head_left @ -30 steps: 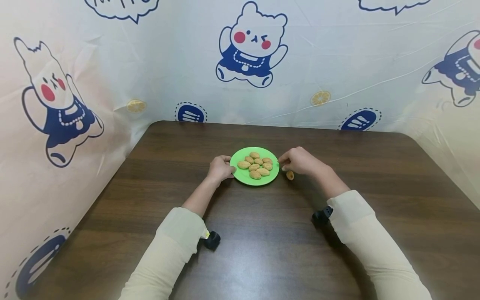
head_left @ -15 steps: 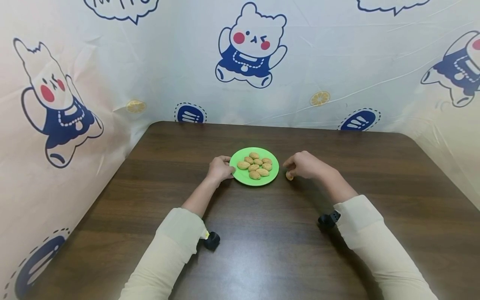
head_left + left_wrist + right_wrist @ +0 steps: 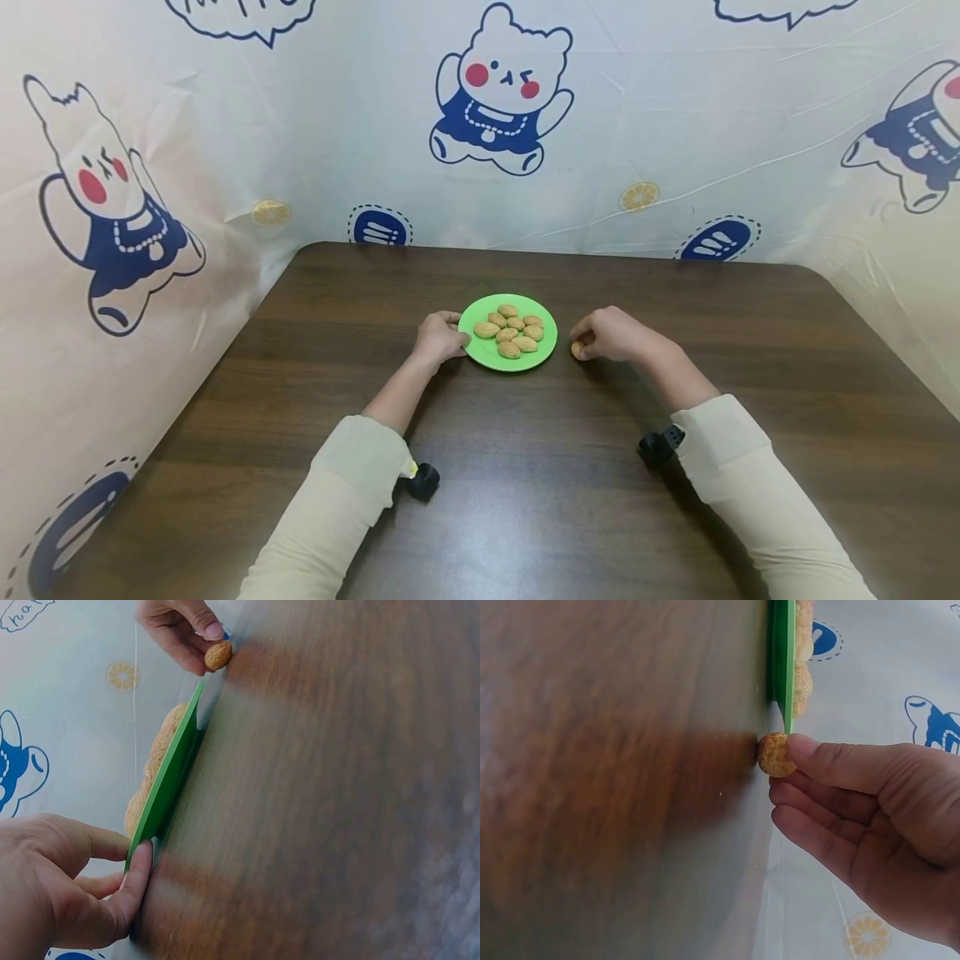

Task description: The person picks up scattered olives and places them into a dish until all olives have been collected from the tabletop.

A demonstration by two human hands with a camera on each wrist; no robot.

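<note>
A green plate (image 3: 507, 362) lies on the table with several tan, oval nuts in their shells (image 3: 508, 334) on it. My left hand (image 3: 441, 336) pinches the plate's left rim; in the left wrist view its thumb (image 3: 136, 879) lies against the underside. Just right of the plate, my right hand (image 3: 617, 332) pinches a single nut (image 3: 776, 755) with a rough brown shell between thumb and fingers. This nut is at the tabletop, apart from the plate. From the head it is partly hidden by the fingers.
The brown wooden table (image 3: 495, 483) reaches back to a pale curtain (image 3: 645, 100) printed with cartoon figures, which also runs along both sides. A black wrist camera (image 3: 423, 482) hangs at the left cuff and another wrist camera (image 3: 660, 444) at the right cuff.
My right hand has moved from the plate's right rim slightly rightward and taken hold of the loose nut lying there. The left hand and the plate have stayed in place.
</note>
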